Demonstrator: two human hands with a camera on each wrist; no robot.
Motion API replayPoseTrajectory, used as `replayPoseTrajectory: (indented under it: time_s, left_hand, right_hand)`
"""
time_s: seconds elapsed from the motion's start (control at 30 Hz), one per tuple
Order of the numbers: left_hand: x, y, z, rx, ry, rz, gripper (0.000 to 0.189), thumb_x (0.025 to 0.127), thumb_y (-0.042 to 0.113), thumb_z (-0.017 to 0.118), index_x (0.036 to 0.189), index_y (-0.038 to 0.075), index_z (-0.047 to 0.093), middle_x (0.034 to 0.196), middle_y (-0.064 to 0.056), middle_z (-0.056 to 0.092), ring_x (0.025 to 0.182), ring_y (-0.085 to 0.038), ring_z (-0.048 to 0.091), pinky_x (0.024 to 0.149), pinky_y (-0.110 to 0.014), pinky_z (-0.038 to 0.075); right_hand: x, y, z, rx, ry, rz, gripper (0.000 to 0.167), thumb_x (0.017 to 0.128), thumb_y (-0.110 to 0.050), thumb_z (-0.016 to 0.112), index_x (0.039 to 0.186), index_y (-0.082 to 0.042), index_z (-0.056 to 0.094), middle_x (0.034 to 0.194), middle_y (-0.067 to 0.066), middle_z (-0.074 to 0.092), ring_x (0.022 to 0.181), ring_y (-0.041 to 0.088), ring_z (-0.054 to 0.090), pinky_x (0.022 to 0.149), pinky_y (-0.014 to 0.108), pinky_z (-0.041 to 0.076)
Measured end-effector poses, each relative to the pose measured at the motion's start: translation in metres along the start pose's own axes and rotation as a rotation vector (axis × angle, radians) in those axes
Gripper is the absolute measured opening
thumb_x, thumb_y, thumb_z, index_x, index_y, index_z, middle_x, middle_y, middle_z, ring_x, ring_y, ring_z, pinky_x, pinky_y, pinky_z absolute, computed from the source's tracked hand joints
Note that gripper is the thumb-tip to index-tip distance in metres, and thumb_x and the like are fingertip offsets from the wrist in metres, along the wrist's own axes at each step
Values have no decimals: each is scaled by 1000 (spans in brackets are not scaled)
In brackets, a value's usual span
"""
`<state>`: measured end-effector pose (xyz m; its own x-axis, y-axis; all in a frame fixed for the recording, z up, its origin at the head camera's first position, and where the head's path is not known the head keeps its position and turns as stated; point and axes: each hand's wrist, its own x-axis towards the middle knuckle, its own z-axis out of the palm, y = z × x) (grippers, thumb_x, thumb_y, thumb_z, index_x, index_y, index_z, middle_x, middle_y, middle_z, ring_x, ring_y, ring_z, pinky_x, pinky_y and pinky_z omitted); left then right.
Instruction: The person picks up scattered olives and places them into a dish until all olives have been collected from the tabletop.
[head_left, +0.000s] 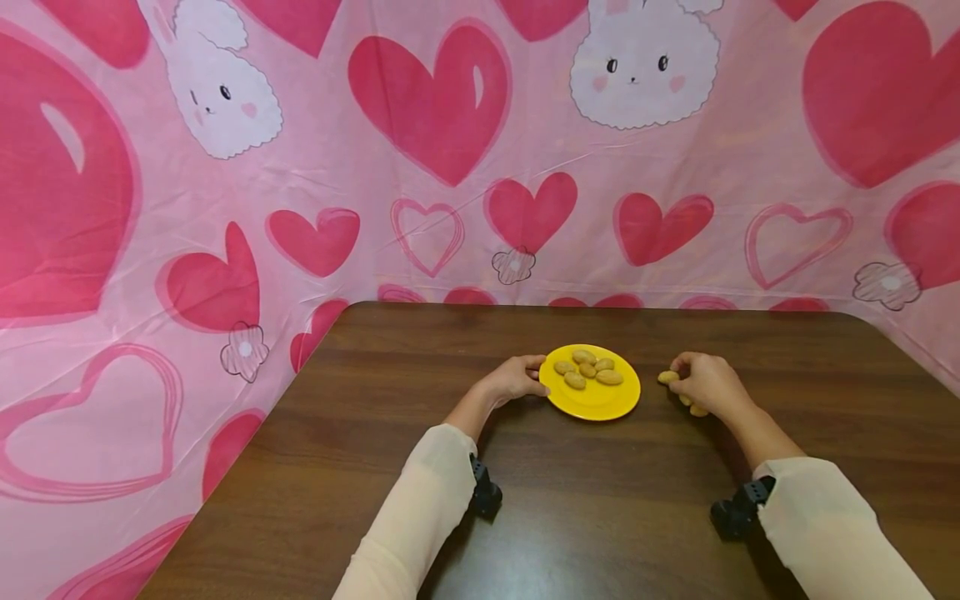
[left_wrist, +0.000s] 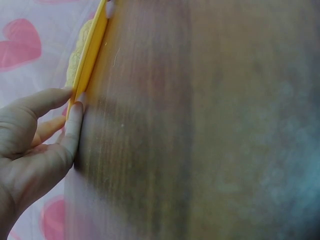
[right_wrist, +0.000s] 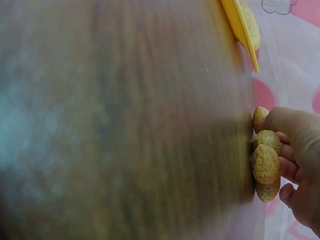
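Observation:
Several small, wrinkled, yellow-brown potatoes (head_left: 609, 377) lie on a round yellow plate (head_left: 592, 407) on the table. My left hand (head_left: 512, 380) holds the plate's left rim; the left wrist view shows thumb and fingers on both sides of the plate edge (left_wrist: 90, 55). To the right of the plate, my right hand (head_left: 712, 385) pinches a potato (head_left: 667, 377) between thumb and fingertips, low at the tabletop. Close under that hand lie more loose potatoes (right_wrist: 265, 164), partly hidden by it in the head view.
A dark brown wooden table (head_left: 585, 500) spreads under both arms. Behind it and along its left side hangs a pink cloth (head_left: 450, 225) with hearts and rabbit faces. Small black cameras (head_left: 486, 493) sit at both wrists, below cream sleeves.

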<state>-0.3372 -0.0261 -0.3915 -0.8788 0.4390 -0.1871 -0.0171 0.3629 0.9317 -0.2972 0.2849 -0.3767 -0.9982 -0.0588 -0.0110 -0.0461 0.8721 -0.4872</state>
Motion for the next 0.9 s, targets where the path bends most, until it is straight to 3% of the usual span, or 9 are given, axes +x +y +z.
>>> replayPoseTrajectory:
  time_s: [0.23,0.43,0.63,0.9]
  left_hand:
    - [1,-1,0,-17,-9,4,68,79,-10,66,140,-1,36,126,-16,51,100,-20,53,85,-29,49]
    - [-14,15,-1,-11,-31,3,67,80,-12,63,139,-6,33,129,-21,48,105,-25,51,87,-30,48]
    - [2,-2,-1,-14,-13,6,68,79,-10,66,139,-1,37,126,-16,51,100,-20,53,86,-29,48]
    - [1,-1,0,-13,-4,5,67,79,-10,66,139,-2,37,123,-15,53,99,-20,53,85,-28,49]
  right_hand:
    - [-1,0,0,14,27,-16,25,82,-11,65,100,5,55,81,14,56,51,15,52,47,29,49]
    - [0,-3,0,48,34,-15,29,83,-13,66,103,4,54,81,14,55,50,16,52,46,29,50]
    - [0,-5,1,15,81,-54,28,82,-15,66,101,3,55,84,15,56,48,16,51,43,29,48]
    - [0,-11,3,-4,117,-94,28,81,-16,67,100,1,55,85,16,56,47,17,48,40,30,46]
